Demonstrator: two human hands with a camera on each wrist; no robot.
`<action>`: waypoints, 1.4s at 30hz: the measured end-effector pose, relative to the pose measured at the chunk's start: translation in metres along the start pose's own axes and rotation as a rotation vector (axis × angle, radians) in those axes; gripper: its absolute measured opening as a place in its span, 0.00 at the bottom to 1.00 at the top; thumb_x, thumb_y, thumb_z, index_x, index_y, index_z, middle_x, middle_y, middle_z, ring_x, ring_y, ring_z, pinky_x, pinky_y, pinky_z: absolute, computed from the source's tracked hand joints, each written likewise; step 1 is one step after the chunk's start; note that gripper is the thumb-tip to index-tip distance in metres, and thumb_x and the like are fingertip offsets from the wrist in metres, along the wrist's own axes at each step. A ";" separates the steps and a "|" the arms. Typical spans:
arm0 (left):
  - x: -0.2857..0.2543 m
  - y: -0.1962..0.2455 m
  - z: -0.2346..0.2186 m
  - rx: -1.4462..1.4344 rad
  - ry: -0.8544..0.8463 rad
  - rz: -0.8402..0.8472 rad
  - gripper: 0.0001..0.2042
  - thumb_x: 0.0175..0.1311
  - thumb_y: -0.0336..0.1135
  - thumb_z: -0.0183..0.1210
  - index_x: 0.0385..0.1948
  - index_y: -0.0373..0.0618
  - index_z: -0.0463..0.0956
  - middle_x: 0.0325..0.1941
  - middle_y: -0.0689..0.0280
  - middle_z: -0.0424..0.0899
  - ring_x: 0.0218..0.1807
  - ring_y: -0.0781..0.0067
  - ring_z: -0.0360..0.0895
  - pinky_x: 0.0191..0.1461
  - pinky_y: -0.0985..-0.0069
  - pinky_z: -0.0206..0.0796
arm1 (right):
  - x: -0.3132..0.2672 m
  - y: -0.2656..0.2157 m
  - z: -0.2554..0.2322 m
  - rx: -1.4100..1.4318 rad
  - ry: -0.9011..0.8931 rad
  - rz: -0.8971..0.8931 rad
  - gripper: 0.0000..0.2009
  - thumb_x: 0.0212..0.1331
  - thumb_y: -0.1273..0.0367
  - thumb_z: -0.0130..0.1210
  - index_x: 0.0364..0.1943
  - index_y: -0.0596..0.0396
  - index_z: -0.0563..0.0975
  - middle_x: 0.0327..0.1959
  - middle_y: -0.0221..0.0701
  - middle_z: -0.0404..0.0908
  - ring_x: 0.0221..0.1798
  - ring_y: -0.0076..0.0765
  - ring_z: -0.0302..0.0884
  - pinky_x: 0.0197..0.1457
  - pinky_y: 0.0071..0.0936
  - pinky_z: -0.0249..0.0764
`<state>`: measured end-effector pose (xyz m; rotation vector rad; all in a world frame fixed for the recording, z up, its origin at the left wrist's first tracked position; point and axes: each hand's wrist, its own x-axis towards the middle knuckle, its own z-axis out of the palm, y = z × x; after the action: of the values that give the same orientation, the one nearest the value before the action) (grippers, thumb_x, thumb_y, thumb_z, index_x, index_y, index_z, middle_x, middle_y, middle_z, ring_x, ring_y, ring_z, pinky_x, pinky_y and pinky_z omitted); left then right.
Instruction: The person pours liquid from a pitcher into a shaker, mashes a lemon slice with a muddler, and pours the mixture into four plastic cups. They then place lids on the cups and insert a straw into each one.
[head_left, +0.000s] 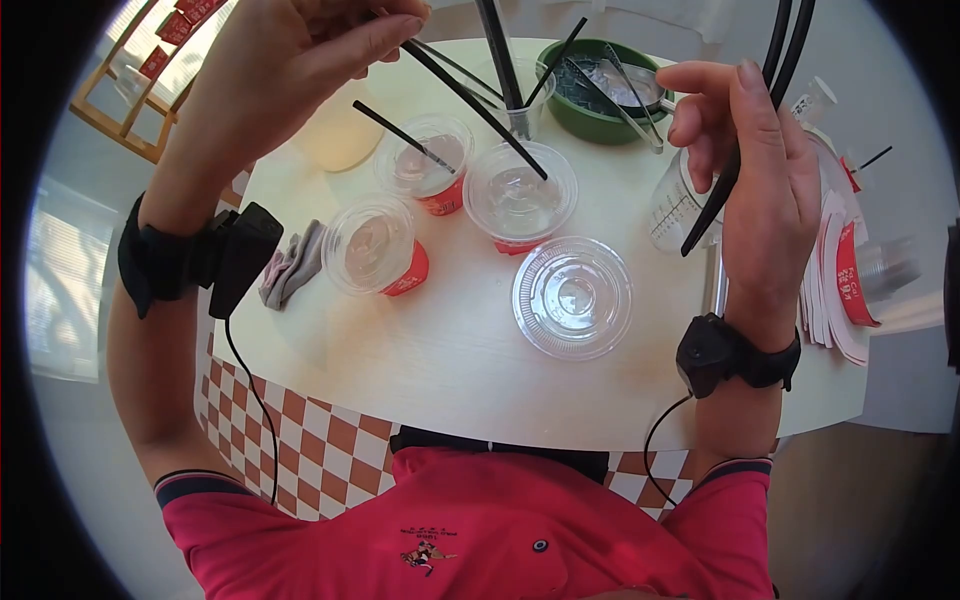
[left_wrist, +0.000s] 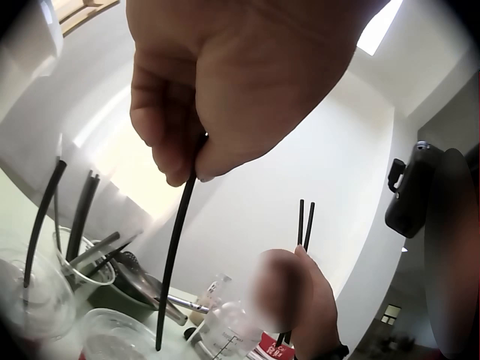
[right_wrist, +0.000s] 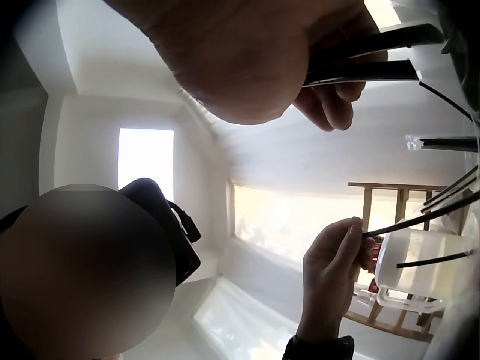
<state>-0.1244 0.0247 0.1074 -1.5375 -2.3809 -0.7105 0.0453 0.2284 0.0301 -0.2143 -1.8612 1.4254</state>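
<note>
My left hand [head_left: 290, 65] pinches the upper end of a black straw [head_left: 470, 106] between thumb and fingers. The straw slants down, and its low end overlaps the clear lid of a red cup [head_left: 508, 208] in the head view. In the left wrist view the same straw [left_wrist: 174, 247] hangs below the fingertips. Two more black straws [head_left: 714, 205] are held in my right hand [head_left: 770, 200], pointing down and inward on the right. Beside the first cup stand a lidded red cup [head_left: 370, 240] and another [head_left: 425, 155] with a black straw [head_left: 395, 128] in it.
A loose clear lid [head_left: 573, 300] lies at the front. Toward the back are a clear cup of straws [head_left: 540, 95] and a green bowl [head_left: 580, 125] with metal tools. A measuring jug [head_left: 675, 212] and a fan of paper sleeves [head_left: 825, 280] stand right; a grey cloth [head_left: 293, 268] lies left.
</note>
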 end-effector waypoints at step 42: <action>-0.041 0.030 0.035 -0.609 -0.099 0.027 0.07 0.72 0.34 0.61 0.40 0.39 0.79 0.30 0.66 0.87 0.32 0.82 0.85 0.29 0.89 0.69 | -0.009 -0.019 0.005 -0.096 -0.150 0.039 0.32 0.79 0.53 0.37 0.28 0.65 0.83 0.11 0.21 0.62 0.16 0.17 0.55 0.23 0.21 0.51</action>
<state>-0.0776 0.0202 0.0678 -1.8455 -2.3242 -1.4865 0.0545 0.2129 0.0426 -0.1966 -2.0601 1.4127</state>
